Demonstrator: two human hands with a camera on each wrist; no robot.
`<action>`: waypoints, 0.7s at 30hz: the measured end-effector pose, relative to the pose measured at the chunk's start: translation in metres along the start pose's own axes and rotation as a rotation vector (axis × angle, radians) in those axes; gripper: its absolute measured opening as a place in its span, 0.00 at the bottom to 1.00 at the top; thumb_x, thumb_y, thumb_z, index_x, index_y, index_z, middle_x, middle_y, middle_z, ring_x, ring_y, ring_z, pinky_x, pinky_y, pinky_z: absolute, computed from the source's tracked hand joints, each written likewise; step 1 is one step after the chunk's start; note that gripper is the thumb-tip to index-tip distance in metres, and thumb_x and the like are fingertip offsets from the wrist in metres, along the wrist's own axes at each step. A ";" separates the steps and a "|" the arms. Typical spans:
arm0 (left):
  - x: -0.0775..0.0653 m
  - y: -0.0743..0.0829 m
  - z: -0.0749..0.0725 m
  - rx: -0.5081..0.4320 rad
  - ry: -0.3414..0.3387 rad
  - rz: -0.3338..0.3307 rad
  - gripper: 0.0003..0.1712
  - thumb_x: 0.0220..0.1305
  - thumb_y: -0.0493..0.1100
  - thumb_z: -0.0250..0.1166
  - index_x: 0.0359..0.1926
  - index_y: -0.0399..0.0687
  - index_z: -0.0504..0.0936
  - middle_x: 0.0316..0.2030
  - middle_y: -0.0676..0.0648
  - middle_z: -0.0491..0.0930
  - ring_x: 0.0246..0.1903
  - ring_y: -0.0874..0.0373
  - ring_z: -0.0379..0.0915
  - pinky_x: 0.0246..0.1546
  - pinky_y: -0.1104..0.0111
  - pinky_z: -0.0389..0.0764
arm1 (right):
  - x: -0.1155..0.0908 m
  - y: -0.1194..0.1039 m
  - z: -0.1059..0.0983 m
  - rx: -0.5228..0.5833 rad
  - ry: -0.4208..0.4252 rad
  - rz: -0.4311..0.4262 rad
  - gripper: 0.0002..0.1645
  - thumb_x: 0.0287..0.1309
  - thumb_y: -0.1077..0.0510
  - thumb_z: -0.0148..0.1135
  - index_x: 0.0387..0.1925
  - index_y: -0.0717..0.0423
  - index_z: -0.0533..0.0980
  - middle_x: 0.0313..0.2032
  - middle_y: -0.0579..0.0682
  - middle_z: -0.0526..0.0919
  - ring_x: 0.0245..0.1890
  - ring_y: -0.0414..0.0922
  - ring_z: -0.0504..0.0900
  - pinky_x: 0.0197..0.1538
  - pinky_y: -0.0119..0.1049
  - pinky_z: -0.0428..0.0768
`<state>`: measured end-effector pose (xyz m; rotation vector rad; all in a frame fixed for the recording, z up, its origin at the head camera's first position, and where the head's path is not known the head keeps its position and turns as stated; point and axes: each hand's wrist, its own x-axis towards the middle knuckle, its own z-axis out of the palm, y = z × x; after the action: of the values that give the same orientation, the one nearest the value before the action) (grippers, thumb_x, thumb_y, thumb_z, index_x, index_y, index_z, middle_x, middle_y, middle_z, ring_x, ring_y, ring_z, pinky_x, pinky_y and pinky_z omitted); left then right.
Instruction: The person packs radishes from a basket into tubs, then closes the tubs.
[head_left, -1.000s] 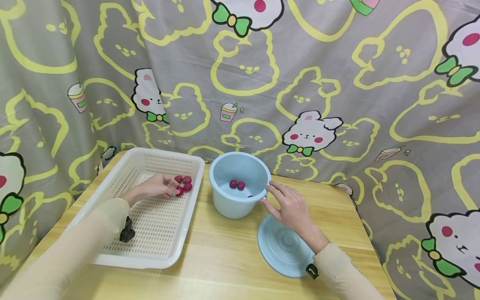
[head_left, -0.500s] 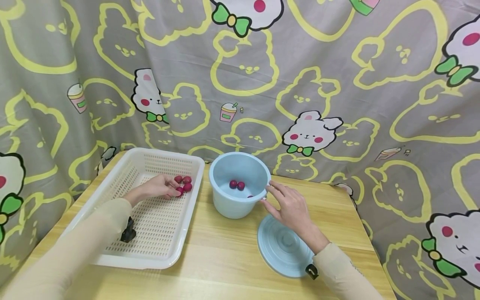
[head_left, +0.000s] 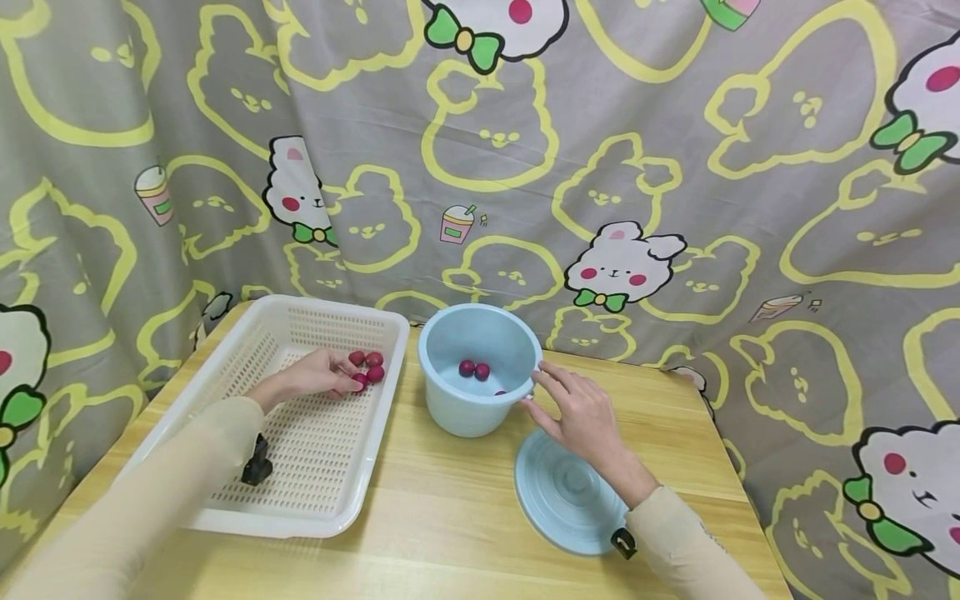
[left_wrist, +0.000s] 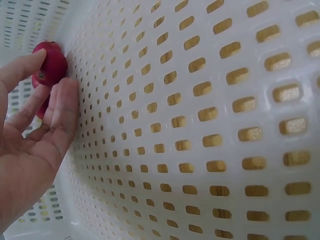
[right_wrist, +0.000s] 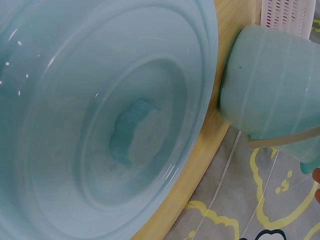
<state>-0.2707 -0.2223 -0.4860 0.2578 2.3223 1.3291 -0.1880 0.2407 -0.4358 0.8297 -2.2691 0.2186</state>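
In the head view my left hand (head_left: 321, 373) reaches into a white perforated plastic basket (head_left: 401, 367). Its thumb and fingers pinch a small round red fruit (left_wrist: 52, 67), seen closely in the left wrist view. Several more red fruits (head_left: 374, 359) lie against it at the basket's far right side. To the right stands a light blue bucket (head_left: 468, 417) with a few of the same fruits (head_left: 482, 372) on its bottom. My right hand (head_left: 585, 415) holds the bucket's right rim, fingertips and thumb at the edge. Only its fingertips show in the right wrist view.
A round blue lid (head_left: 558, 500) with a central knob (right_wrist: 142, 132) lies on the wooden table (head_left: 442, 517), partly beneath my right forearm. The bucket has a pale handle (right_wrist: 285, 137). A patterned grey curtain (head_left: 510, 275) hangs right behind the table.
Over the last second my left hand has shifted only slightly among the fruits. The right hand, the bucket and the lid stay where they were.
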 end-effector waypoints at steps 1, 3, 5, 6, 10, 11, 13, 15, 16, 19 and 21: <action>-0.001 0.000 0.000 -0.005 -0.002 0.002 0.26 0.68 0.43 0.73 0.58 0.26 0.80 0.52 0.36 0.83 0.39 0.57 0.86 0.44 0.63 0.92 | 0.000 0.000 0.000 0.001 0.000 0.001 0.42 0.76 0.26 0.44 0.56 0.56 0.85 0.55 0.57 0.90 0.45 0.55 0.92 0.42 0.51 0.93; -0.001 0.000 -0.001 -0.008 -0.004 0.009 0.26 0.68 0.44 0.73 0.58 0.26 0.80 0.51 0.37 0.83 0.39 0.57 0.86 0.44 0.63 0.92 | 0.000 0.000 0.000 0.002 0.000 0.000 0.42 0.76 0.26 0.44 0.56 0.56 0.85 0.54 0.57 0.90 0.45 0.55 0.92 0.42 0.51 0.93; -0.003 0.000 -0.002 -0.008 -0.005 0.013 0.26 0.69 0.44 0.73 0.58 0.27 0.80 0.49 0.38 0.84 0.39 0.57 0.86 0.44 0.63 0.92 | 0.000 0.000 0.000 0.001 -0.001 0.001 0.42 0.76 0.26 0.44 0.56 0.56 0.85 0.54 0.57 0.90 0.45 0.55 0.92 0.42 0.52 0.93; -0.004 0.000 -0.003 -0.007 -0.004 0.012 0.26 0.69 0.44 0.72 0.58 0.27 0.80 0.48 0.39 0.84 0.39 0.57 0.85 0.45 0.63 0.92 | 0.000 0.000 0.000 0.002 0.000 0.001 0.42 0.76 0.27 0.44 0.56 0.56 0.85 0.54 0.57 0.90 0.45 0.55 0.92 0.42 0.51 0.93; -0.009 0.001 -0.008 0.003 -0.001 0.001 0.26 0.70 0.45 0.71 0.59 0.28 0.79 0.47 0.38 0.86 0.40 0.56 0.86 0.46 0.61 0.93 | 0.000 0.000 0.000 0.003 -0.003 0.005 0.41 0.76 0.27 0.44 0.57 0.56 0.85 0.54 0.57 0.90 0.45 0.55 0.92 0.42 0.51 0.92; -0.010 0.002 -0.009 0.003 0.003 -0.012 0.26 0.71 0.46 0.71 0.60 0.30 0.79 0.47 0.38 0.86 0.40 0.56 0.86 0.47 0.60 0.92 | 0.000 0.000 -0.001 0.004 -0.003 0.006 0.41 0.76 0.27 0.45 0.57 0.55 0.85 0.54 0.57 0.90 0.45 0.55 0.92 0.42 0.51 0.92; -0.013 0.003 -0.012 0.006 0.005 -0.016 0.28 0.71 0.47 0.70 0.61 0.29 0.78 0.49 0.37 0.85 0.42 0.54 0.86 0.49 0.59 0.92 | 0.000 0.000 -0.001 0.005 -0.003 0.005 0.41 0.76 0.27 0.45 0.57 0.55 0.85 0.54 0.57 0.90 0.46 0.55 0.92 0.41 0.51 0.92; -0.015 0.006 -0.015 0.013 0.009 -0.016 0.31 0.72 0.48 0.70 0.64 0.29 0.76 0.52 0.36 0.84 0.44 0.52 0.87 0.52 0.58 0.92 | -0.001 0.000 -0.001 0.007 0.000 0.005 0.41 0.76 0.27 0.45 0.57 0.55 0.85 0.55 0.57 0.90 0.46 0.55 0.92 0.41 0.51 0.92; -0.016 0.007 -0.016 0.012 0.015 -0.019 0.32 0.71 0.49 0.70 0.65 0.30 0.76 0.52 0.35 0.84 0.45 0.51 0.87 0.53 0.57 0.91 | 0.000 0.000 -0.001 0.007 0.000 0.005 0.41 0.76 0.27 0.44 0.57 0.55 0.85 0.55 0.57 0.90 0.46 0.55 0.92 0.42 0.51 0.92; -0.019 0.010 -0.019 0.028 0.029 -0.005 0.34 0.71 0.50 0.70 0.67 0.29 0.75 0.53 0.34 0.85 0.46 0.48 0.88 0.54 0.55 0.91 | -0.001 0.001 -0.001 0.006 -0.002 0.005 0.41 0.76 0.27 0.44 0.57 0.55 0.84 0.55 0.57 0.90 0.46 0.55 0.92 0.42 0.51 0.92; -0.020 0.013 -0.021 0.040 0.041 -0.003 0.35 0.71 0.51 0.70 0.68 0.30 0.75 0.51 0.34 0.86 0.46 0.48 0.88 0.53 0.55 0.91 | -0.001 0.001 0.000 0.004 -0.004 0.004 0.41 0.76 0.27 0.44 0.57 0.55 0.84 0.55 0.57 0.90 0.46 0.55 0.92 0.42 0.51 0.93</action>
<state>-0.2631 -0.2393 -0.4602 0.2413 2.3842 1.2987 -0.1880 0.2419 -0.4357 0.8290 -2.2749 0.2233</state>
